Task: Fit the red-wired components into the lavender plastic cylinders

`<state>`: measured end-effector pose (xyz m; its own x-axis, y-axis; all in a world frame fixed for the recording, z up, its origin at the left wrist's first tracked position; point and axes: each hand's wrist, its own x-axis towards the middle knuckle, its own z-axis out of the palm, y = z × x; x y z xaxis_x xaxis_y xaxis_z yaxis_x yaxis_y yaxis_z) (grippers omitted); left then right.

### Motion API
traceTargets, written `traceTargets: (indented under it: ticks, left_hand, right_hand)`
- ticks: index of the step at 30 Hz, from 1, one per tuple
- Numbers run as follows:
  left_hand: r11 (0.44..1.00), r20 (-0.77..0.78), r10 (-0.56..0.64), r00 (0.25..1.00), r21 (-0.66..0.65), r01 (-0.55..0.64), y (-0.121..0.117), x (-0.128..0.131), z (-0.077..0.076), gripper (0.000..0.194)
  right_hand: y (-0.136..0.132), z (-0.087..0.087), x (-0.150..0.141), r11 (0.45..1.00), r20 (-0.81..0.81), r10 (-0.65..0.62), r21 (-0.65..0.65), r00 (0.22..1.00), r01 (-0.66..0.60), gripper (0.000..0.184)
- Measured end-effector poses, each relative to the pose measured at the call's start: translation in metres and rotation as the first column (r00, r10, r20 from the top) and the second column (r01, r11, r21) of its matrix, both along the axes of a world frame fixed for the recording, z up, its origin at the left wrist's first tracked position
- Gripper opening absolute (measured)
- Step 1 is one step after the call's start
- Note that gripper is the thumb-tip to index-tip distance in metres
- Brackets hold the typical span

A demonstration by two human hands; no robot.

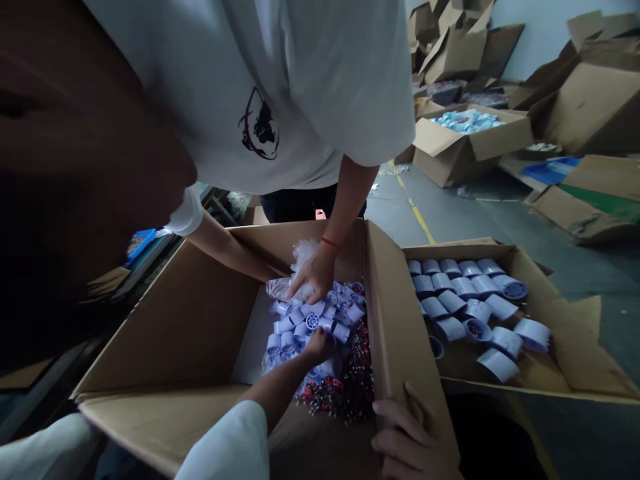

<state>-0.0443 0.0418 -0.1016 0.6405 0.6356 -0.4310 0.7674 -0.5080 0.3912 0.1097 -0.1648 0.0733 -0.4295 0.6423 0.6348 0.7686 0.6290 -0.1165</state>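
Observation:
A large open cardboard box (165, 327) holds a heap of pale purple plastic cylinders (297, 313), partly in clear plastic. My left hand (320, 345) reaches into the box with curled fingers, closed over the cylinders; what it grips is hidden. Beside it lie small dark red and silvery pieces (345, 393), too fine to name. With fingers bent over it, my right hand (410, 437) grips the box's right-hand cardboard flap (400, 320). Across the box, another person's hand (317, 270) is at a clear plastic bag (303, 257), and that person's other arm reaches in from the left.
To the right, a shallow carton (550, 333) holds rows of similar purple cylinders. Farther back stands an open carton (443, 157) of light blue pieces, near piled cardboard (590, 100). The other person's white shirt (310, 87) and close head block the upper left.

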Motion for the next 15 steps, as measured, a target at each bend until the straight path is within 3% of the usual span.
traceTargets:
  ticks: [4,7,9,12,15]
  left_hand:
    - [1.0,-0.01,-0.003,1.0,0.006,0.003,-0.002,-0.011,0.005,0.03]
    - [1.0,0.012,-0.008,1.0,0.018,0.008,-0.008,-0.016,0.01,0.018]
    - [0.999,0.041,-0.003,0.999,0.032,0.001,-0.01,-0.014,0.015,0.024]
    - [1.0,0.063,0.004,0.998,-0.011,-0.003,-0.014,-0.002,0.021,0.028]
    - [0.991,0.049,0.012,0.999,-0.133,-0.005,-0.024,0.02,0.025,0.024]
  right_hand:
    - [-0.001,0.016,-0.006,1.0,-0.027,0.025,-0.004,0.999,-0.025,0.022]
    - [-0.003,0.016,-0.007,1.0,-0.035,0.018,0.01,0.999,-0.018,0.023]
    - [-0.006,0.011,-0.008,1.0,-0.044,0.017,0.027,0.999,-0.016,0.022]
    - [-0.012,0.009,-0.01,1.0,-0.07,0.009,0.009,0.998,-0.008,0.02]
    - [-0.017,0.014,-0.012,0.997,-0.065,-0.047,-0.066,0.997,0.043,0.021]
